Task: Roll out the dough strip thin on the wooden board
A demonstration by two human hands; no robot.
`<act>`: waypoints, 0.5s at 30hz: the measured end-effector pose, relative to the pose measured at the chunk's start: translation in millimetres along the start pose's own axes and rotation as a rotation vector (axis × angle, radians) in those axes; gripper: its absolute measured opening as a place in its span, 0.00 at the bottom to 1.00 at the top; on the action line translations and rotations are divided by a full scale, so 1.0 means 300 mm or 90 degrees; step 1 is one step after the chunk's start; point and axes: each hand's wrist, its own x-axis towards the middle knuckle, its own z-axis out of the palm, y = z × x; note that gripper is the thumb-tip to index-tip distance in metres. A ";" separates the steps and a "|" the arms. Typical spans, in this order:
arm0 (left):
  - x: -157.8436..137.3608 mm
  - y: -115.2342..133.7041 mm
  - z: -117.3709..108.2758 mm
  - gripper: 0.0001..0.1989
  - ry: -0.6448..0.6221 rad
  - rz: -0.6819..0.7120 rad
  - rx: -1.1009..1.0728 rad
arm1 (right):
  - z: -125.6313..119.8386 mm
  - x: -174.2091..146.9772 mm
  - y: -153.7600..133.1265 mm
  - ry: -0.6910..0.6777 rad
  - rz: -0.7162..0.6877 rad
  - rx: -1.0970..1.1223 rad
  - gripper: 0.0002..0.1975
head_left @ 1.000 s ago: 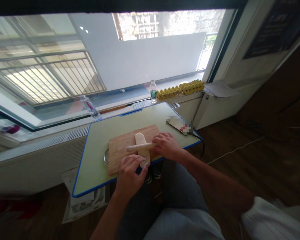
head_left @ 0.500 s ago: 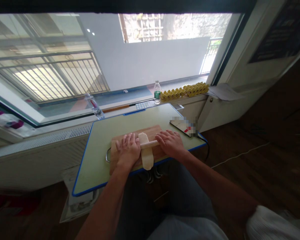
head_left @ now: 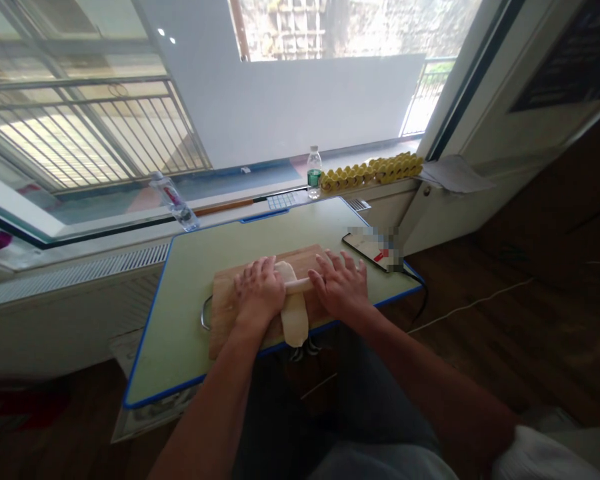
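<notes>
A pale rolling pin (head_left: 300,285) lies across a long flat strip of dough (head_left: 295,319) on a wooden cutting board (head_left: 223,313). My left hand (head_left: 263,287) is closed over the pin's left end, its fingers close together and bent forward. At the right end my right hand (head_left: 341,283) holds the pin under its palm, the fingers reaching forward and somewhat spread. Both ends of the pin are hidden by my hands. The dough's near end reaches the board's front edge. On the board's left side is a metal handle (head_left: 206,313).
The board rests on a pale green table (head_left: 170,347) with a blue rim. A phone-like flat device (head_left: 373,248), partly blurred out, lies at the right with a black cable. Along the windowsill stand two plastic bottles (head_left: 314,175) (head_left: 177,203) and yellow egg trays (head_left: 373,172).
My right hand's fingers have lifted and spread, and it has shifted slightly along the pin. The pin has moved a little toward the dough's far end. The view has tilted down and closer.
</notes>
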 end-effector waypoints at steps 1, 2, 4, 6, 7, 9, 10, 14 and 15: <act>0.027 -0.001 -0.004 0.28 -0.025 -0.009 0.000 | 0.000 0.029 -0.002 -0.015 0.001 -0.009 0.29; 0.054 0.000 -0.010 0.28 -0.052 -0.018 0.003 | 0.001 0.057 -0.004 -0.032 0.001 -0.017 0.29; 0.094 0.006 -0.022 0.29 -0.099 -0.034 0.010 | 0.003 0.100 -0.007 -0.057 -0.004 -0.027 0.29; 0.098 0.014 -0.033 0.30 -0.126 -0.038 0.014 | 0.002 0.109 -0.005 -0.067 -0.012 -0.030 0.29; 0.084 0.018 -0.036 0.31 -0.129 -0.036 0.012 | 0.000 0.099 -0.003 -0.066 -0.015 -0.030 0.29; 0.030 0.026 -0.039 0.30 -0.113 -0.026 0.003 | -0.010 0.054 0.003 -0.057 -0.019 -0.024 0.30; -0.004 0.030 -0.040 0.30 -0.097 -0.019 -0.001 | -0.017 0.025 0.005 -0.054 -0.021 -0.019 0.31; -0.091 0.041 -0.046 0.31 -0.059 -0.007 0.018 | -0.041 -0.051 0.004 -0.063 -0.017 -0.019 0.33; -0.087 0.042 -0.047 0.31 -0.068 -0.011 0.029 | -0.042 -0.046 0.000 -0.070 -0.013 -0.028 0.34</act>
